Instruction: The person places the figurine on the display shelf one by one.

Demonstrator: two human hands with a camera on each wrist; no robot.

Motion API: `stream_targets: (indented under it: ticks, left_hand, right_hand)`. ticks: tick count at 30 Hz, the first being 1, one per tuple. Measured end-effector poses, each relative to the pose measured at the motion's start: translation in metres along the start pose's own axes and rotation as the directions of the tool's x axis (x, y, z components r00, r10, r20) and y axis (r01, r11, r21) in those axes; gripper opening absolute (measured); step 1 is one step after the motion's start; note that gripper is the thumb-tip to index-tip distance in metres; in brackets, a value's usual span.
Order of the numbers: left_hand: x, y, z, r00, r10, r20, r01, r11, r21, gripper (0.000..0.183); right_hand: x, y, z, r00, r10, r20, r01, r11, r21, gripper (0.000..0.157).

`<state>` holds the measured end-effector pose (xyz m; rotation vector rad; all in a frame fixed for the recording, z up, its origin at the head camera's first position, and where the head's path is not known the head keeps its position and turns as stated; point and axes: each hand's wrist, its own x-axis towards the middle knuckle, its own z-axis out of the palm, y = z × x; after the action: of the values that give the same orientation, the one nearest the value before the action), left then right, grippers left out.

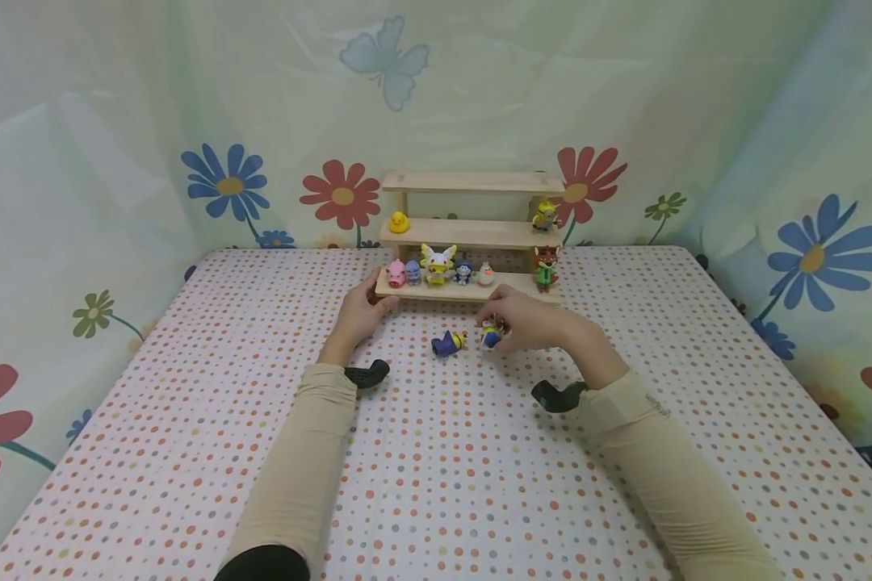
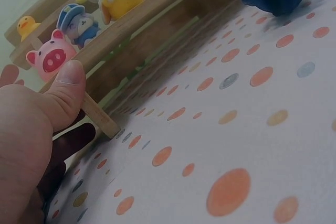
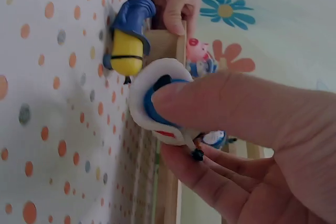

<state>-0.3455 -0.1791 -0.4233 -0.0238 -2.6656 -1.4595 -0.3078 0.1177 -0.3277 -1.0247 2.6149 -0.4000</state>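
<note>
My left hand [image 1: 359,315] grips the left end of the lowest board of a three-tier wooden display shelf [image 1: 472,234], its thumb on the front edge in the left wrist view. In front of that shelf, my right hand [image 1: 526,319] pinches a small white-and-blue toy figure [image 3: 139,95] between thumb and fingers; the thumb covers part of it. Just left of this hand, a yellow minion figure with a blue-purple outer part [image 1: 448,344] lies on its side on the table.
Along the lowest board stand a pink pig [image 1: 396,273], a yellow figure with white ears [image 1: 438,265], a fox figure [image 1: 546,269] and several others. The middle board bears a yellow duck [image 1: 399,222] and another minion [image 1: 545,216]. A dotted cloth [image 1: 436,484] covers the table.
</note>
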Motion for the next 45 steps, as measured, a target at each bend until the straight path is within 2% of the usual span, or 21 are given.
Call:
stream_targets:
  ticks: [4, 7, 9, 12, 14, 16, 17, 19, 25, 28, 31, 35, 41, 45]
  left_hand:
    - [0.001, 0.000, -0.002, 1.000, 0.018, 0.000, -0.018, 1.000, 0.008, 0.080]
    - [0.001, 0.000, -0.003, 1.000, 0.023, -0.004, -0.023, 1.000, 0.013, 0.080]
    - [0.002, 0.000, -0.005, 1.000, 0.020, -0.004, -0.020, 1.000, 0.010, 0.080]
    - [0.001, -0.001, -0.007, 1.000, 0.011, -0.005, -0.011, 1.000, 0.000, 0.080]
    - [0.000, -0.003, -0.009, 1.000, 0.006, -0.005, -0.006, 1.000, -0.004, 0.080]
    - [-0.001, -0.004, -0.010, 1.000, 0.004, -0.009, -0.004, 1.000, -0.003, 0.080]
    - [-0.002, -0.005, -0.011, 1.000, 0.002, -0.010, -0.002, 1.000, -0.003, 0.080]
    - [-0.002, -0.006, -0.011, 1.000, 0.001, -0.007, -0.001, 1.000, -0.002, 0.080]
    - [-0.002, -0.008, -0.009, 1.000, 0.009, 0.013, -0.009, 1.000, -0.009, 0.081]
    - [-0.001, -0.008, -0.007, 1.000, 0.010, 0.011, -0.010, 1.000, -0.015, 0.081]
    - [-0.001, -0.007, -0.006, 1.000, 0.021, 0.008, -0.021, 1.000, -0.018, 0.081]
    - [-0.002, -0.004, -0.004, 0.999, 0.033, 0.006, -0.033, 0.999, -0.017, 0.080]
    - [-0.001, -0.002, -0.002, 0.999, 0.045, 0.007, -0.045, 0.999, 0.001, 0.080]
    - [-0.001, -0.002, -0.002, 0.999, 0.051, 0.008, -0.051, 0.999, 0.000, 0.080]
  right_hand:
    - [0.000, 0.007, -0.005, 0.989, 0.006, -0.147, -0.009, 1.000, -0.017, 0.038]
    - [0.002, 0.006, -0.010, 0.960, 0.009, -0.279, -0.009, 1.000, 0.000, 0.038]
    - [0.004, 0.003, -0.013, 0.927, 0.012, -0.375, -0.006, 1.000, 0.018, 0.039]
    - [0.012, -0.006, -0.019, 0.853, 0.015, -0.521, 0.000, 1.000, 0.029, 0.040]
    - [0.019, -0.013, -0.023, 0.806, 0.021, -0.591, -0.003, 0.999, 0.032, 0.039]
    - [0.029, -0.019, -0.031, 0.775, 0.019, -0.632, 0.006, 0.999, 0.037, 0.037]
    - [0.035, -0.021, -0.035, 0.769, 0.014, -0.640, 0.009, 0.999, 0.033, 0.036]
    - [0.048, -0.022, -0.043, 0.770, 0.007, -0.639, 0.010, 1.000, 0.024, 0.035]
    - [0.086, -0.019, -0.067, 0.832, 0.033, -0.554, -0.027, 0.999, 0.018, 0.037]
    - [0.105, -0.017, -0.073, 0.851, 0.049, -0.523, -0.046, 0.999, 0.019, 0.038]
    - [0.122, -0.016, -0.074, 0.858, 0.056, -0.510, -0.058, 0.998, 0.012, 0.038]
    - [0.137, -0.014, -0.068, 0.857, 0.068, -0.511, -0.065, 0.998, 0.023, 0.035]
    - [0.147, -0.009, -0.062, 0.838, 0.079, -0.540, -0.081, 0.997, 0.021, 0.031]
    - [0.150, -0.009, -0.060, 0.846, 0.041, -0.532, -0.068, 0.997, -0.030, 0.035]
